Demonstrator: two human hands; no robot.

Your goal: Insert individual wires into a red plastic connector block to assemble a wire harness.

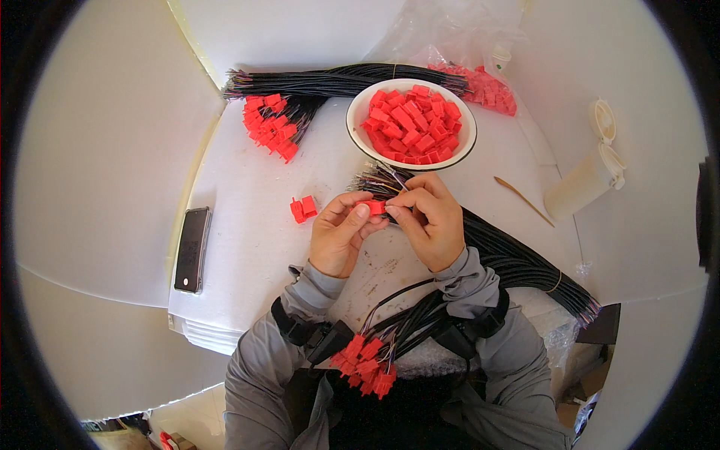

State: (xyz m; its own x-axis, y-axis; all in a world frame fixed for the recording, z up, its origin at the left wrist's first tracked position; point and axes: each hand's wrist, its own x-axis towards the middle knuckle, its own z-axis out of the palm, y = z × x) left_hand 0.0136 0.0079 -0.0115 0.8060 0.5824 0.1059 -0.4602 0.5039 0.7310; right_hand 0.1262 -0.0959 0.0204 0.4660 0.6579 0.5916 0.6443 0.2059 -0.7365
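Observation:
My left hand (337, 237) is closed around a small red plastic connector housing (372, 207), held between thumb and fingers. Against the housing's right end, my right hand (432, 223) pinches with thumb and forefinger what looks like a thin wire; the fingers mostly hide it. Just beyond both hands fan out the stripped, coloured ends of a black cable bundle (525, 259), which runs under my right wrist to the lower right. Two loose red housings (303, 209) lie left of my left hand. Cables with red connectors (364, 364) fitted rest between my forearms.
A white bowl (352, 127) full of red housings stands beyond my hands. Behind it lie another black cable bundle (337, 80), connectors on cables (270, 129) and a clear bag (489, 90) of red parts. A phone (193, 250) lies left; a pointed stick (524, 201) and lidded container (583, 184) are right.

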